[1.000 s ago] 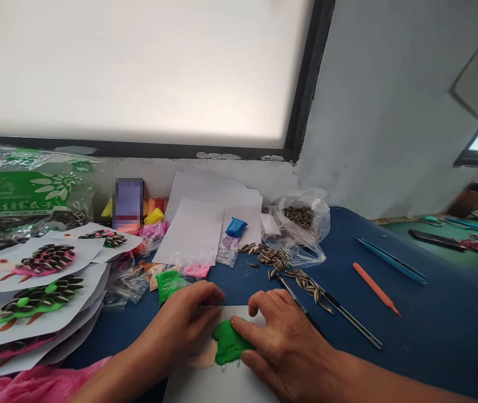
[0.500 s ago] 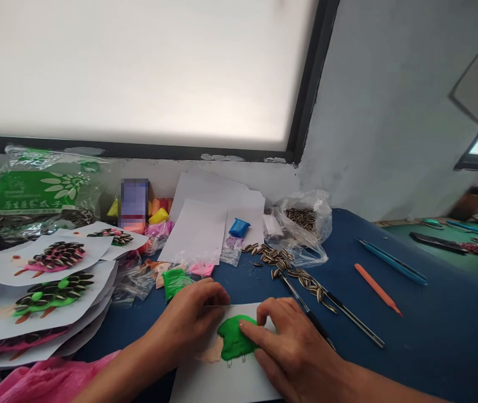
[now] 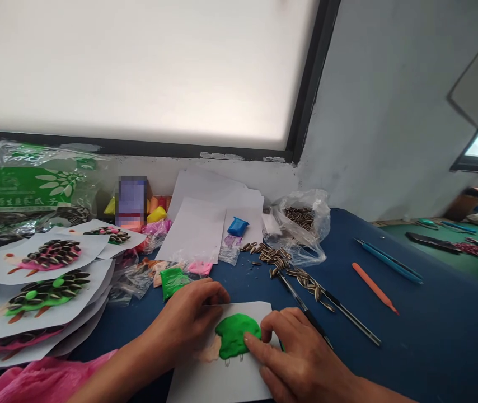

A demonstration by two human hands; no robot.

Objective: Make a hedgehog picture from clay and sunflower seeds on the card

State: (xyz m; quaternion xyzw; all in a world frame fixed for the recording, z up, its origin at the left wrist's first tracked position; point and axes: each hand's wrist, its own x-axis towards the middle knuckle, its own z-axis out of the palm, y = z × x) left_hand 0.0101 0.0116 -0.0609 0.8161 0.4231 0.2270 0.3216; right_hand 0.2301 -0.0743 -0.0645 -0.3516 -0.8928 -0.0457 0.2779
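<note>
Head view: green clay [image 3: 237, 338] sits flat on white paper [image 3: 218, 386], beside blurry peach clay [image 3: 210, 352]. My right hand [image 3: 300, 352] has its index fingertip on the green, thumb apart, nothing gripped. My left hand [image 3: 199, 305] curls at the paper's left edge, fingertips hidden, can't tell if it's gripping. Paper cut off below; stacked pictures [image 3: 92, 294] cut off left. Black pen [image 3: 306, 308] just beyond my right hand, loose seeds [image 3: 275, 256] farther back; upright box-like item [image 3: 131, 198] pixelated.

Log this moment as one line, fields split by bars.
left hand: at paper edge | right hand: touching green clay | seeds: loose on table
</note>
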